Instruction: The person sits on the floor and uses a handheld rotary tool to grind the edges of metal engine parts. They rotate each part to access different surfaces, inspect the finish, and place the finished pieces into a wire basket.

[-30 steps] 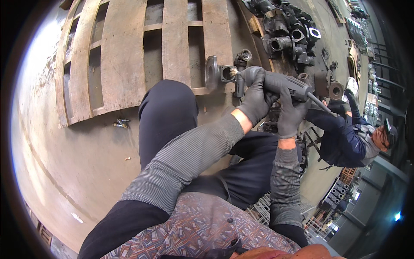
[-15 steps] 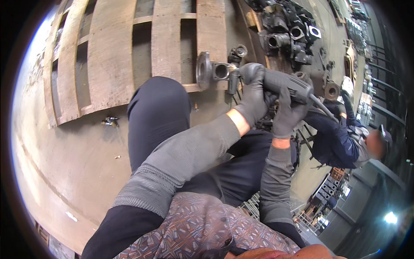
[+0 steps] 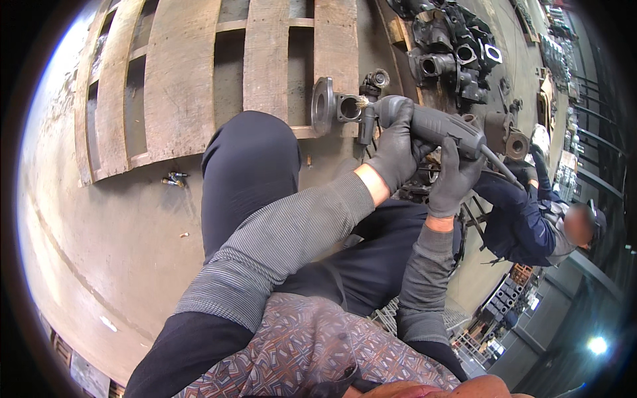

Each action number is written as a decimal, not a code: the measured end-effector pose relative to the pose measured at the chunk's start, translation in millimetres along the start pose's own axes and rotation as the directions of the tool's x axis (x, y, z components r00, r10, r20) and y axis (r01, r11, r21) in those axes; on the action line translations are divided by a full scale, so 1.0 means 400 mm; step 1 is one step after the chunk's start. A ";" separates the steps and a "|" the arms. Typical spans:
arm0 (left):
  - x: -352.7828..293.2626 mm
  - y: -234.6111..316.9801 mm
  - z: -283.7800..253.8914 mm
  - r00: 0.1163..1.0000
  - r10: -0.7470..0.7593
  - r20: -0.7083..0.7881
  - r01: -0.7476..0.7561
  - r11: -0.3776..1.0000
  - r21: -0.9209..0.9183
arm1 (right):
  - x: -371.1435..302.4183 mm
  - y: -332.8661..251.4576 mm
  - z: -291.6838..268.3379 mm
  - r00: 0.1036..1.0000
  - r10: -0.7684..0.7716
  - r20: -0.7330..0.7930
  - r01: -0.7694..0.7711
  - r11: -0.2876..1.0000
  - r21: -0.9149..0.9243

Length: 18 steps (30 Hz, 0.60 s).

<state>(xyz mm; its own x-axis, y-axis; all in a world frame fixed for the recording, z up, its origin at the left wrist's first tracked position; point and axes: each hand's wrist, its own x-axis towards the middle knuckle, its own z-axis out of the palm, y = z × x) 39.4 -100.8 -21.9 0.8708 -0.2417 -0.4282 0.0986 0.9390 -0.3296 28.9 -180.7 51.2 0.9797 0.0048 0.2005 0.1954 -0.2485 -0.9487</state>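
Observation:
A dark grey straight grinder [image 3: 438, 127] lies slantwise across my grip, its nose to the left and its cord to the right. My left hand [image 3: 395, 154], gloved in dark grey, wraps round its front end. Farther back, my gloved right hand [image 3: 454, 176] closes on the rear of the body. At the nose a small brass-coloured brush tip [image 3: 363, 103] sits against the squarish port of a cast metal part [image 3: 348, 108]. That part has a large round flange [image 3: 323, 106] on its left. A second fitting with a round end [image 3: 378, 78] stands just behind the tip.
A wooden pallet [image 3: 179, 86] lies ahead on the left. Dark castings [image 3: 438, 63] are heaped at the back right, with a rusty flanged part [image 3: 507, 134] nearer. A crouching person [image 3: 524, 219] works at the right. Small metal fittings [image 3: 175, 179] lie on the concrete floor [image 3: 126, 232].
The scene has shifted slightly to the right in view. Both hands keep their hold on the grinder, and the brass-coloured tip shows more plainly at the port's edge.

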 end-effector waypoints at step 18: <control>0.001 -0.015 -0.003 0.999 -0.034 -0.014 0.035 0.999 0.017 | 0.013 -0.006 0.026 0.998 -0.048 -0.051 0.047 0.999 -0.022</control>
<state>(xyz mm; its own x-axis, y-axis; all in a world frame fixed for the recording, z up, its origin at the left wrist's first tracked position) 38.6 -106.5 -21.0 0.8599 -0.2773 -0.4286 0.1367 0.9340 -0.3301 34.1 -169.8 51.8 0.9656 -0.0332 0.2577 0.2397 -0.2696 -0.9327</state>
